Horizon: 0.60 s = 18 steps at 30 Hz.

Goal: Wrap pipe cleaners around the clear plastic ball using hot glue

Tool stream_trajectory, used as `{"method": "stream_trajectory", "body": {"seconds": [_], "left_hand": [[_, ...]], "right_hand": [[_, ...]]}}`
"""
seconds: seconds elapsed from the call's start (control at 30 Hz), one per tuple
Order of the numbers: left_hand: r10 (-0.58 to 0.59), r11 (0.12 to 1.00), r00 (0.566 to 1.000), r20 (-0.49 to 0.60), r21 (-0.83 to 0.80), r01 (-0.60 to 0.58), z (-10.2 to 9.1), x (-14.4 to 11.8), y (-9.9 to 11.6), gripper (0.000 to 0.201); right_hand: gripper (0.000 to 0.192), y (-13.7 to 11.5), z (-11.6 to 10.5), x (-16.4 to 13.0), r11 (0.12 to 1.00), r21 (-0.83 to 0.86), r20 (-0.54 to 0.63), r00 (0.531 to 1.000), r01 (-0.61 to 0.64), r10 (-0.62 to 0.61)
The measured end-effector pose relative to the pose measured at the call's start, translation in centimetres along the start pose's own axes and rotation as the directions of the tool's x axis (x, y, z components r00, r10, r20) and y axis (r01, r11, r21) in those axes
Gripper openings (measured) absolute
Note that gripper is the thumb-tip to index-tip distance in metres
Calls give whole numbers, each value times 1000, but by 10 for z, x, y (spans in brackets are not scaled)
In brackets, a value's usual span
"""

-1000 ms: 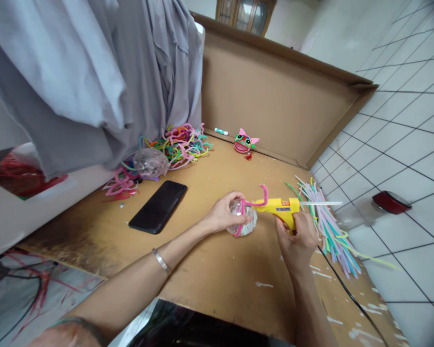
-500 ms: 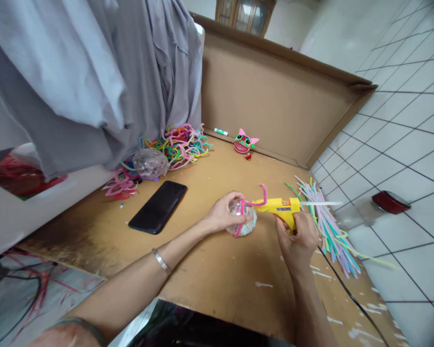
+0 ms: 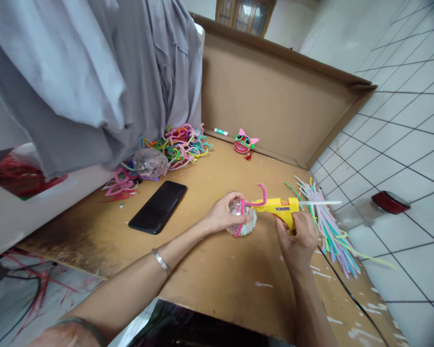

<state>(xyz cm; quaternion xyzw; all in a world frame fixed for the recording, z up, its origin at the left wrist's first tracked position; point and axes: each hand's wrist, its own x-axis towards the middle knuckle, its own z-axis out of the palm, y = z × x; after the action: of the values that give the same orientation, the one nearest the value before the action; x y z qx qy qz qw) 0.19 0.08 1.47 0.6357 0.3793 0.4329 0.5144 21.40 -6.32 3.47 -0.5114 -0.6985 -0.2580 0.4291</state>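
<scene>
A grey cloth hangs over the left of the scene, and a cardboard wall closes the back of a brown cardboard tabletop. On the tabletop's right edge lies a fan of pastel pipe cleaners; at the back left sits a tangled heap of coloured pipe cleaners with a clear ball just beside it. A black phone lies flat between that heap and the hands.

The right hand is closed around the grip of a yellow glue gun, which is held level with its nozzle pointing left and a clear glue stick jutting from its back. A black cord runs from the hand toward the near right edge.

The left hand cups a small clear ball near the middle of the tabletop, fingers curled over its top. The ball is see-through and glittery, resting on the tabletop, with a pink pipe cleaner looped down its front and curling up above the gun's nozzle, which meets the ball's top right side.

A small pink and green toy face sits against the back wall, with a white and green marker near it.
</scene>
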Motion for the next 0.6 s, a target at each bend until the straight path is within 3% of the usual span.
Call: {"method": "stream_trajectory", "body": {"seconds": [0.6], "left_hand": [[12, 1000, 1000, -14, -2, -12, 1, 0, -1, 48]], "right_hand": [[21, -2, 1, 5, 999, 19, -7, 999, -42, 42]]}}
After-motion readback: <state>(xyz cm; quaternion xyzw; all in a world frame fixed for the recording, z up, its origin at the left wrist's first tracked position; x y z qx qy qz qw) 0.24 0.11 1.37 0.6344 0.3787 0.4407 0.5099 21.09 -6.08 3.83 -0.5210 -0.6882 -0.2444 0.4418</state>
